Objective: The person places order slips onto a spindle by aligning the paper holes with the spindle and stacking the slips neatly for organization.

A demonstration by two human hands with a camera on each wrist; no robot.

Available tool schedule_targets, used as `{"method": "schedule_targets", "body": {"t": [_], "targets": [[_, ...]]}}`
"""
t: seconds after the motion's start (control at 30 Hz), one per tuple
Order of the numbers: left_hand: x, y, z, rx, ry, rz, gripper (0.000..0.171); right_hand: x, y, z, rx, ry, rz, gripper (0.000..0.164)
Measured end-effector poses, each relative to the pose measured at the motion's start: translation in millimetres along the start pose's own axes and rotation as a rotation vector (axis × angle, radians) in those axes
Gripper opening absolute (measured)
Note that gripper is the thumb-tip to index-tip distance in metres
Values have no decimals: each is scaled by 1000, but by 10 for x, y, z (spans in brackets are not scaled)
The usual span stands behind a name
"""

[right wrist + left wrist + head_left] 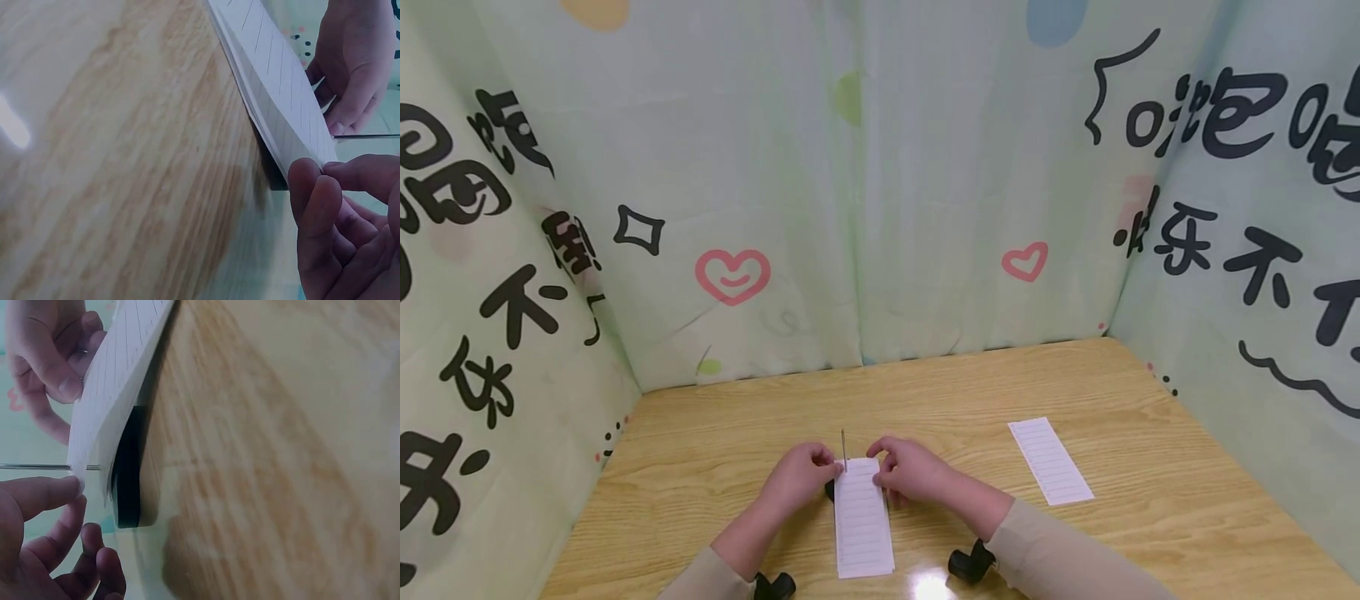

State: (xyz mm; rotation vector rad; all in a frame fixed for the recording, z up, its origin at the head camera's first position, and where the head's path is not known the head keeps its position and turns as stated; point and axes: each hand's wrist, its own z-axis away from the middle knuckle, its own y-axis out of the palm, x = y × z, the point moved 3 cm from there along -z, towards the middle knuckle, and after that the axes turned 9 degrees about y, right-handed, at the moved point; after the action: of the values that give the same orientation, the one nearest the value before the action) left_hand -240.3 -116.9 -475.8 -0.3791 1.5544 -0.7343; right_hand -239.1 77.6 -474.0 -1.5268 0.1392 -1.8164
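A lined white paper slip (863, 521) lies at the front middle of the table, over other paper whose edges show beneath it. A thin upright metal spike (844, 448) passes through its far end. The spike rises from a black base (127, 481), mostly hidden under the paper. In the left wrist view, a short length of spike shows between the top slip and the paper below. My left hand (801, 479) pinches the slip's far left corner beside the spike. My right hand (917, 472) pinches the slip's right edge near the far end, thumb and fingertips meeting on the paper.
Another lined paper slip (1051, 461) lies to the right on the wooden table (715, 442). Printed curtains (925, 183) enclose the table at the back and both sides. Black wrist devices (970, 563) sit by both sleeves.
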Motion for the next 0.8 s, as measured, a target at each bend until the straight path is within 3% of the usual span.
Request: {"method": "schedule_targets", "body": {"t": [0.17,0.4,0.8], "targets": [[29,35,-8,10,36,-53,17,-38,36,-21,6,13,42,34],[56,58,-37,41,11,-102,19,-51,77,-20,-16,29,109,33],[35,28,-2,29,4,-126,19,-96,36,12,-35,1,184,37]]}}
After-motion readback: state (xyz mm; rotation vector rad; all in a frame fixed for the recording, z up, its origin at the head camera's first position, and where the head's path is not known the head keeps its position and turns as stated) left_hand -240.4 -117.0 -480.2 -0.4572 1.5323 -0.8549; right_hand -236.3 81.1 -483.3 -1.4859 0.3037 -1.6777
